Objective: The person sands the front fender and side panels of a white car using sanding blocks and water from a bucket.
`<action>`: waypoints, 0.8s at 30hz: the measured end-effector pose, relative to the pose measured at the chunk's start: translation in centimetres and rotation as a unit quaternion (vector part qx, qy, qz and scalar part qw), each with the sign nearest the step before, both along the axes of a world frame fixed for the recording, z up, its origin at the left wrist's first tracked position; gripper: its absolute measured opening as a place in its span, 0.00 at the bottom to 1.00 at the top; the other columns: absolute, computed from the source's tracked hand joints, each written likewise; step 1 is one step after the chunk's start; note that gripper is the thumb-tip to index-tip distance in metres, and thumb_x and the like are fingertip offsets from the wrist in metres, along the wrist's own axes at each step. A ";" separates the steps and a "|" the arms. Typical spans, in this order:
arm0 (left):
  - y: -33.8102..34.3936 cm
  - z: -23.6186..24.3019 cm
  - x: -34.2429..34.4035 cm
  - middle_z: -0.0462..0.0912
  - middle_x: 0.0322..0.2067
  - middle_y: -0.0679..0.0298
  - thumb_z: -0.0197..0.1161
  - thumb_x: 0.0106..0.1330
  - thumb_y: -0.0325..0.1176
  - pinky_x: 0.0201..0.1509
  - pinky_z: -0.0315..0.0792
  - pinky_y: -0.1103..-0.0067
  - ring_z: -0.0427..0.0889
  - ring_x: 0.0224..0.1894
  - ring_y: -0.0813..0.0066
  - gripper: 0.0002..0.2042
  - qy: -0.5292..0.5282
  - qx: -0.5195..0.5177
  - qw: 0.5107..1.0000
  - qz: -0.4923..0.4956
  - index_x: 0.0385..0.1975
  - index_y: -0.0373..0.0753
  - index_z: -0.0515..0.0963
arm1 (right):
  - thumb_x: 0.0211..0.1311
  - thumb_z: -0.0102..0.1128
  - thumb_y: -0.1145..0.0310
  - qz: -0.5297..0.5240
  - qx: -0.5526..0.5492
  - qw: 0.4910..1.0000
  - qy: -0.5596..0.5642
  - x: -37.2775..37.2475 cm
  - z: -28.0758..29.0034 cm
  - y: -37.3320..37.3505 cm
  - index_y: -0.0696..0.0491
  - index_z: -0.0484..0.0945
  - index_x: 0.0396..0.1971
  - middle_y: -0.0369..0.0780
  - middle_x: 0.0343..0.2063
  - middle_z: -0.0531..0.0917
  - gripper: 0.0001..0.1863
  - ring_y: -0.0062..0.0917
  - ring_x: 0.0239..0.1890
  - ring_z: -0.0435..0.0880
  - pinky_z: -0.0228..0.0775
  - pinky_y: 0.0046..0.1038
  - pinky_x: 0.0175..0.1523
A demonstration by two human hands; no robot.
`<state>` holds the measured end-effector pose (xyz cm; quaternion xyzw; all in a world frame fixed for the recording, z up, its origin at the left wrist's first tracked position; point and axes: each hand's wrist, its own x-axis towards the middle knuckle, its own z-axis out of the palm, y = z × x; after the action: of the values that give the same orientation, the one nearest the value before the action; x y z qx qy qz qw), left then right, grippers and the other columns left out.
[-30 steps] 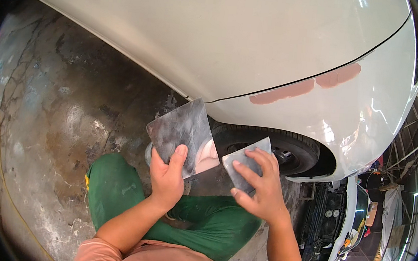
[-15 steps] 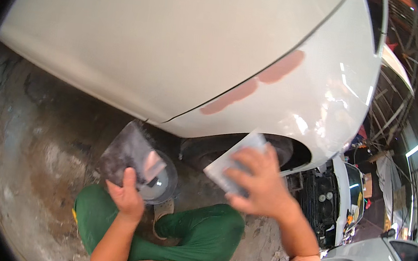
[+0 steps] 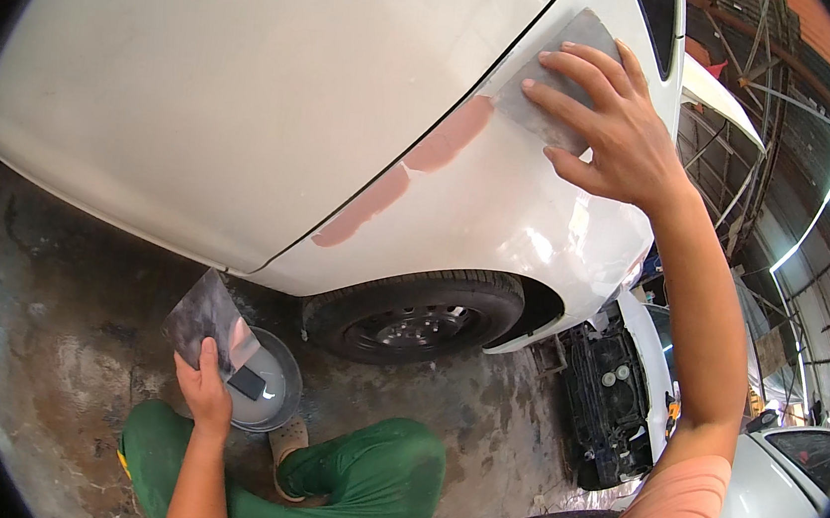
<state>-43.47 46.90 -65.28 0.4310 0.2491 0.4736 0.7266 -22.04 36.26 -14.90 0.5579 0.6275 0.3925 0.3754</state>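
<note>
My right hand [image 3: 619,129] is spread over a thin grey rectangular sheet [image 3: 582,37], holding it flat against the white car's fender [image 3: 516,194]. Below it along the panel gap run two pink putty patches, an upper one [image 3: 452,135] and a lower one [image 3: 363,211]. Low at the left, my left hand [image 3: 204,389] grips a dark, smudged putty board [image 3: 198,310] by its lower corner, thumb on top. A lighter pink area [image 3: 241,342] shows at the board's right side; whether it is putty or a reflection I cannot tell.
Under the board stands a round basin [image 3: 290,392] of cloudy water with a dark block [image 3: 246,383] in it. The car's front wheel [image 3: 414,317] is ahead of my green-trousered legs. Another white car [image 3: 760,512] stands at the right, beside a part-dismantled front end [image 3: 611,398].
My right hand has carried the grey sheet up from in front of the wheel onto the upper fender. The view has shifted; my left hand still holds the board over the basin.
</note>
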 end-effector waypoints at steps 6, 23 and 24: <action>0.1 -0.6 0.5 0.79 0.51 0.58 0.54 0.76 0.31 0.58 0.69 0.76 0.77 0.51 0.73 0.16 -0.026 -0.013 1.000 -0.003 0.57 0.29 0.70 | 0.51 0.63 0.61 0.011 -0.010 0.999 -0.029 1.3 0.4 0.8 0.32 0.77 0.59 0.34 0.63 0.72 0.30 0.29 0.70 0.63 0.45 0.54 0.77; 0.6 -0.8 1.0 0.80 0.48 0.57 0.55 0.75 0.33 0.57 0.70 0.75 0.78 0.48 0.71 0.15 0.009 -0.015 1.000 0.018 0.54 0.29 0.73 | 0.50 0.64 0.61 0.014 -0.008 1.000 -0.014 2.6 2.7 1.3 0.32 0.77 0.59 0.32 0.64 0.71 0.31 0.28 0.71 0.63 0.42 0.52 0.79; 0.6 -0.9 1.0 0.80 0.48 0.57 0.55 0.75 0.33 0.57 0.70 0.75 0.78 0.49 0.71 0.15 0.014 -0.013 1.000 0.017 0.54 0.29 0.72 | 0.50 0.64 0.61 0.014 -0.010 1.000 -0.018 3.1 2.7 1.6 0.32 0.77 0.59 0.32 0.65 0.71 0.31 0.28 0.71 0.62 0.42 0.52 0.79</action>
<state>-42.47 47.50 -66.21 0.4235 0.2732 0.4765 0.7204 -18.98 37.82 -12.20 0.5377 0.6322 0.4019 0.3867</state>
